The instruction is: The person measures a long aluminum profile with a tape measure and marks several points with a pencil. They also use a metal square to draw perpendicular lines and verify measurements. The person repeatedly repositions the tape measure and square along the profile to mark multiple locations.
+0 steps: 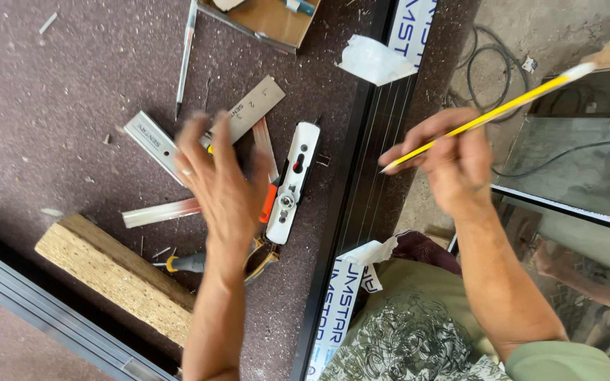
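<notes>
Cardboard box (266,17) at top edge of dark speckled worktable (51,106): open, shallow, mostly cut off by frame; small pale scrap and bluish item inside, kind not discernible.

Left hand (222,185) over table centre, fingers spread, blurred, palm down, holding nothing visible. Beneath and beside fingertips: metal try square (248,113) with graduated blade, pale handle toward left. Just right of hand: white metal hardware plate (292,185) with slots and screw, lying lengthwise; orange-handled tool (269,203) between plate and hand, partly hidden. Near wrist: screwdriver with grey and yellow grip (186,263). Thin aluminium strip (158,212) left of hand. Long slim metal rod (185,56) toward top edge.

Right hand (453,162) beyond right edge of table, pinching yellow pencil (481,118) between thumb and fingers, tip pointing at black aluminium profile (361,204). Profile running along right table edge, top to bottom, with white protective film (372,60) peeled back in places.

Chipboard block (111,275) at lower left, lying diagonally along table edge; grey metal rail (51,317) just beyond it.

Open room: upper-left table area bare except for shavings and chips.
</notes>
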Motion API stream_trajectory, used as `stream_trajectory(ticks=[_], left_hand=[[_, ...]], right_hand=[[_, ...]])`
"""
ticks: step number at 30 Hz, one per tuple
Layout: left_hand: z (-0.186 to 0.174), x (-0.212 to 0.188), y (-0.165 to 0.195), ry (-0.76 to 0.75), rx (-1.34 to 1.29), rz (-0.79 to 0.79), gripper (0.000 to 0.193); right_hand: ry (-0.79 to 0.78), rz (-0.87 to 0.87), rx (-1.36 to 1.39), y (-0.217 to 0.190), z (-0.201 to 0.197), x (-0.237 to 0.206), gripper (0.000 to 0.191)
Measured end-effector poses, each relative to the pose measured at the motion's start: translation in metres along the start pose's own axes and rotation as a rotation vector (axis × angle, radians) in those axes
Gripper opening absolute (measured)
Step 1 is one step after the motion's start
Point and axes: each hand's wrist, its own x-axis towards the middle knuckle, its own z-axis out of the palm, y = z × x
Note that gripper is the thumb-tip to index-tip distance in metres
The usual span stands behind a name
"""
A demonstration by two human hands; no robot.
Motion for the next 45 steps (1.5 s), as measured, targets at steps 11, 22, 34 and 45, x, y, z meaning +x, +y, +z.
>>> stream_trajectory(ticks=[11, 22, 34, 45], left_hand=[[0.026, -0.054, 0.093, -0.79, -1.787, -0.736, 0.042], [-0.047, -0.083, 0.033, 0.04, -1.446, -0.904, 0.013], [0.002, -0.063, 0.038, -0.109, -1.824, -0.88, 0.025], [0.055, -0.006, 0.039, -0.166, -1.872, -0.772, 0.021]], right_hand=[[-0.34, 0.184, -0.602, -0.028, 0.024, -0.002, 0.026], [-0.694, -0.49, -1.215, 0.042, 0.087, 0.088, 0.031], [-0.326, -0.236, -1.328, 0.049, 0.121, 0.176, 0.027], [0.082, -0.076, -0.222, 0.046, 0.026, 0.114, 0.017]])
